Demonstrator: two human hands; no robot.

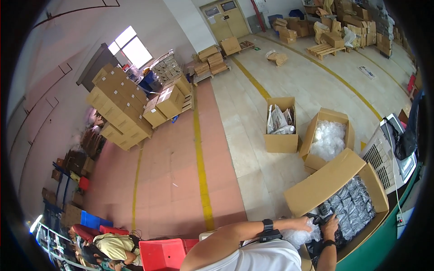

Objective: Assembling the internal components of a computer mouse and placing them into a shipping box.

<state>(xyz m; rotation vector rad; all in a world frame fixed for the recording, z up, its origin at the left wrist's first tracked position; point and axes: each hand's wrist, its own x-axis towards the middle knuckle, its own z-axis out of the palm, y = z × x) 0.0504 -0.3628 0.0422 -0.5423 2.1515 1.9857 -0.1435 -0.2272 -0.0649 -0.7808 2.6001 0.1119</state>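
At the lower right stands a large open cardboard box (316,183) with several black plastic-wrapped packages (348,205) packed in rows. My left hand (304,224) reaches over the near left side of the box, its fingers closed on a crumpled clear plastic bag (296,236). Close beside it, my right hand (330,228) is down among the packages, fingers bent round a black-wrapped package at the left end of the rows. The fingertips of both hands are partly hidden by plastic.
Beyond the box are a carton of clear plastic bags (327,140) and a carton of wrapped packets (280,119). A white slatted machine (384,153) stands at the right by a green table edge (384,246). Red bins (162,253) and a person (113,246) are at lower left.
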